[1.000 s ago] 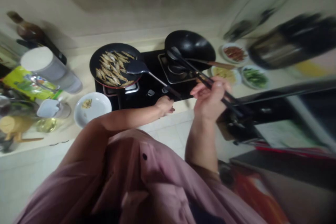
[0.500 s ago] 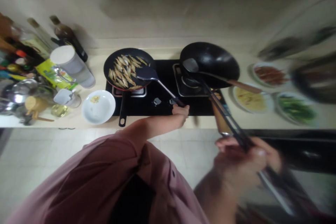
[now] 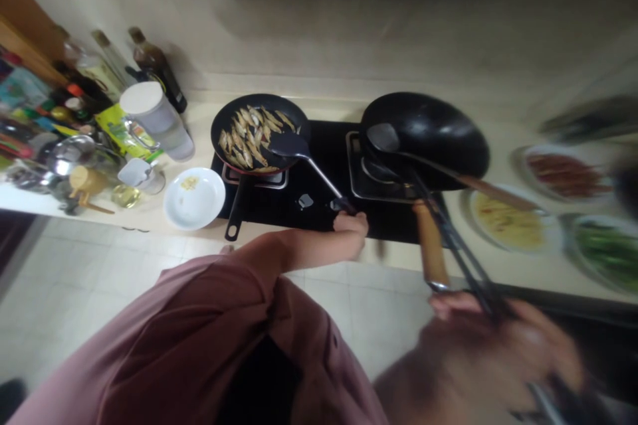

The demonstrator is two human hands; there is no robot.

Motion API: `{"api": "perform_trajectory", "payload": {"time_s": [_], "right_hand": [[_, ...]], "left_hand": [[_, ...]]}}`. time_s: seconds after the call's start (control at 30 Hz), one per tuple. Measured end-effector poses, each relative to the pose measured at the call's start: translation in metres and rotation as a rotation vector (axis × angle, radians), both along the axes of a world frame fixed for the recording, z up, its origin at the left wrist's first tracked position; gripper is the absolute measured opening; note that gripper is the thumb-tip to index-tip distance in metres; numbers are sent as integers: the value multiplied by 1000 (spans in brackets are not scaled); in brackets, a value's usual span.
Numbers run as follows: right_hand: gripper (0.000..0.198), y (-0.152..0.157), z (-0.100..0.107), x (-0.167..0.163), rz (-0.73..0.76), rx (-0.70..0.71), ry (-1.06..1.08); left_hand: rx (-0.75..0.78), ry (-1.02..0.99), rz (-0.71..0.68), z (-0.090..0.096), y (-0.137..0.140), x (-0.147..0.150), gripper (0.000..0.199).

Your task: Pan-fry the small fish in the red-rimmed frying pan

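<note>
My left hand [image 3: 351, 226] is closed around the handle of a dark spatula [image 3: 290, 145]. Its blade rests at the right side of a frying pan [image 3: 234, 202], against several small browned fish [image 3: 252, 133]. Blurred by motion, my right hand [image 3: 513, 339] grips a pair of long dark tongs [image 3: 463, 259] that point up toward the wok [image 3: 433, 129]. The wok's wooden handle [image 3: 431, 246] is just left of the tongs. Inside the wok lies a turner with a wooden handle [image 3: 498, 192], its metal head toward the left.
Left of the pan are a white plate [image 3: 194, 212] with chopped bits, a water pitcher [image 3: 159, 123], bottles [image 3: 157, 66] and a cup [image 3: 142, 176]. On the right stand plates of yellow shreds [image 3: 508, 219], reddish strips [image 3: 565, 172] and green vegetables [image 3: 608, 249].
The view has shifted, so the counter items sit further right. My right hand and the tongs appear lower and further right. My left hand keeps its hold on the spatula.
</note>
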State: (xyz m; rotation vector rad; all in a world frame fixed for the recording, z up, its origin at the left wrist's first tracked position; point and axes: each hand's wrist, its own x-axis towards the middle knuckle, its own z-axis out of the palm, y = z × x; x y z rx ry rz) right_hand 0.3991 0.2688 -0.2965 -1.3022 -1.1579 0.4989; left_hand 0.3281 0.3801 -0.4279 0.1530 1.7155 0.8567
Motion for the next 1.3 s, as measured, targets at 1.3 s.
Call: {"api": "perform_trajectory", "payload": {"time_s": [1.3], "right_hand": [[29, 138, -99, -146, 538, -84, -328]], "left_hand": [[581, 92, -142, 97, -199, -353, 34]]}}
